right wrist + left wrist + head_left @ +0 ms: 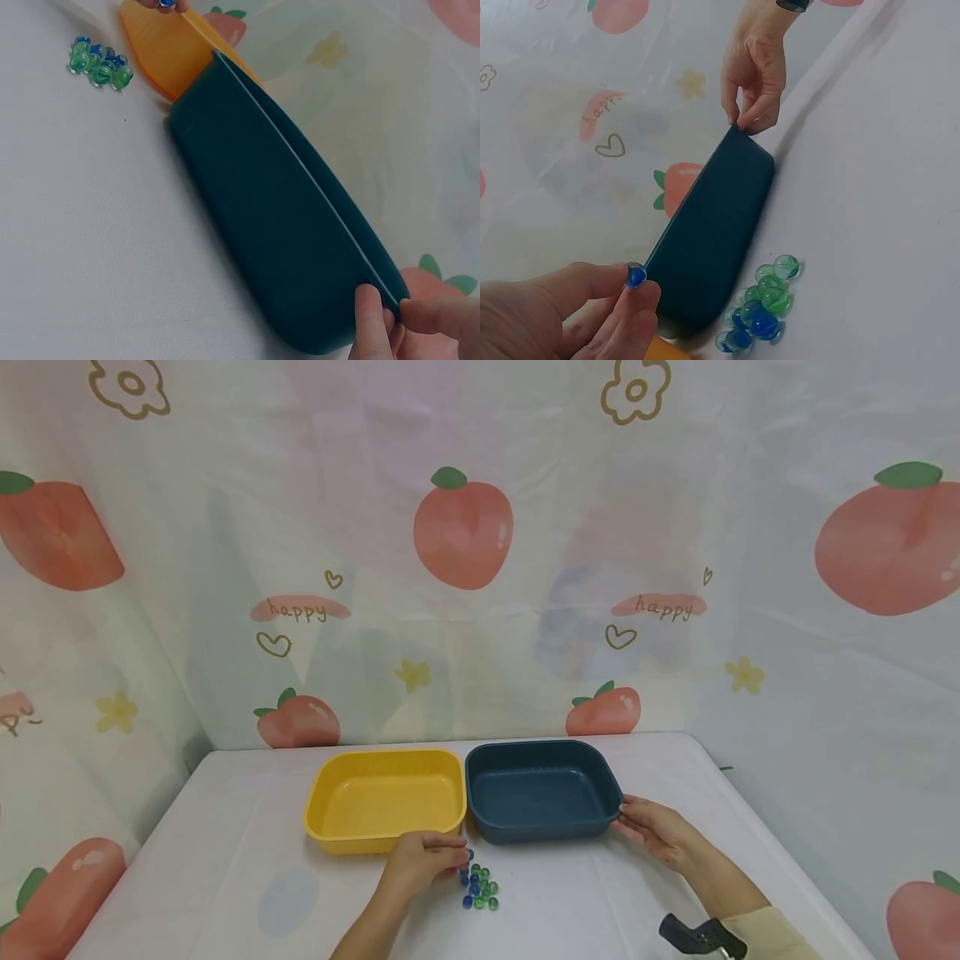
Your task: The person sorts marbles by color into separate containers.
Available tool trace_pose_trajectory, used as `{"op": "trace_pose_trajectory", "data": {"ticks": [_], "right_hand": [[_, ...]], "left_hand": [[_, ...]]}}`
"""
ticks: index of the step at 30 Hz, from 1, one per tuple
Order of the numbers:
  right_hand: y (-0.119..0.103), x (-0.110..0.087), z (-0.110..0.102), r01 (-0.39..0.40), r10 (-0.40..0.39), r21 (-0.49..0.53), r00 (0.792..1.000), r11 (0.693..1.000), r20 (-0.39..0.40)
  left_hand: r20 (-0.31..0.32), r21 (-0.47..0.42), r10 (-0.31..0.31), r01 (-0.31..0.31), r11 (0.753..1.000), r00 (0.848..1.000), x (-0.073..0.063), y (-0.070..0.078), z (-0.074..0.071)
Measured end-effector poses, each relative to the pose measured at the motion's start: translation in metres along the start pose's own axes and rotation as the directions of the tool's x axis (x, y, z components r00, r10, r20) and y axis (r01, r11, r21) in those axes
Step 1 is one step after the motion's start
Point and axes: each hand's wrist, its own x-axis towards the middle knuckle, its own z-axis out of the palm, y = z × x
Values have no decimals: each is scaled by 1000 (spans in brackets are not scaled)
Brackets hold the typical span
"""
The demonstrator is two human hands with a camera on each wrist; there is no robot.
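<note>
Most of the left hand (pixel 181 6) beyond the right-wrist view's top edge, its blue marble (pixel 166 3) partly in view

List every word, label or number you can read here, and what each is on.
"happy": left pink patch on the backdrop, head view.
"happy": right pink patch on the backdrop, head view.
"happy": pink patch, left wrist view, possibly a repeat.
Far-left patch, head view: lettering cut off, not fully readable.
Yellow tray, dark blue tray, marbles: no text visible.
</note>
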Motion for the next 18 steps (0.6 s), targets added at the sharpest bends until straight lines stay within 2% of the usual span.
{"op": "trace_pose_trajectory", "data": {"ticks": [7,18], "right_hand": [[0,0,0,-3,3,0,1000,1000,-9],[1,1,-1,-2,2,-1,1000,1000,-18]], "left_hand": [[15,-6,24,-24,1000,1000,2,9,-3],[5,7,51,-51,999,999,6,21,-6]]}}
